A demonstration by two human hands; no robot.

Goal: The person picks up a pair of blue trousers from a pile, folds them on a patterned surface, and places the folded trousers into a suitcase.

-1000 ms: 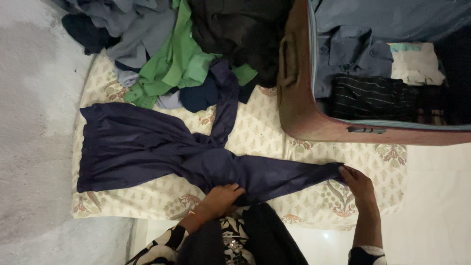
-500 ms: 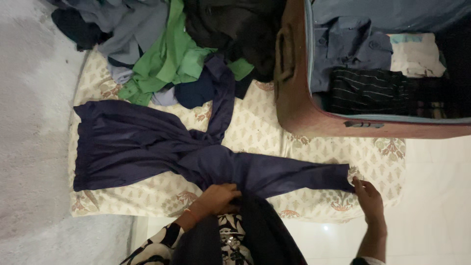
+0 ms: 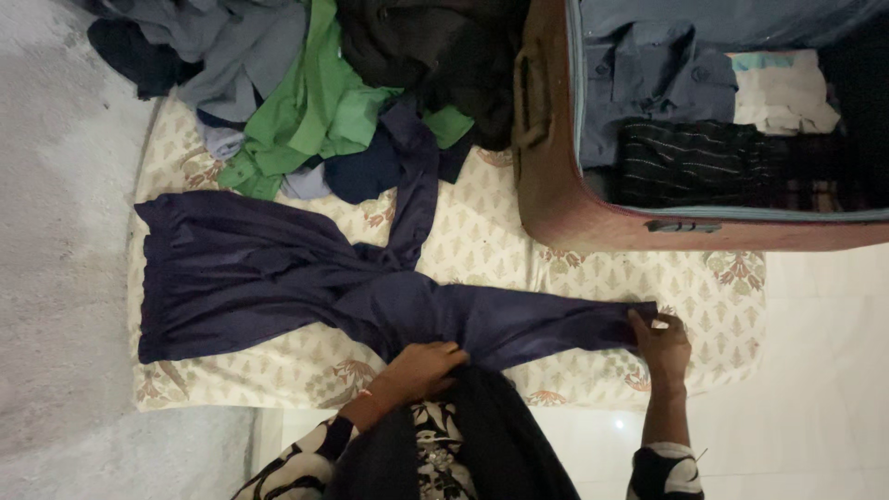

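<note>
A dark navy garment (image 3: 278, 278) lies spread across a cream patterned mattress (image 3: 482, 250). Its wide body is at the left, one sleeve runs up toward the clothes pile, another stretches right. My left hand (image 3: 417, 366) presses down on the garment's middle near the mattress's front edge. My right hand (image 3: 659, 338) pinches the cuff end of the right sleeve and holds it flat.
A heap of clothes, green (image 3: 315, 111), grey (image 3: 231, 56) and black (image 3: 435, 56), lies at the back. An open reddish suitcase (image 3: 556, 204) with folded clothes inside stands at the back right. A grey wall (image 3: 56, 231) runs along the left, white floor (image 3: 815, 370) at the right.
My right hand has shifted slightly left and up along the sleeve end, pulling it straight. The left hand has stayed on the garment's middle.
</note>
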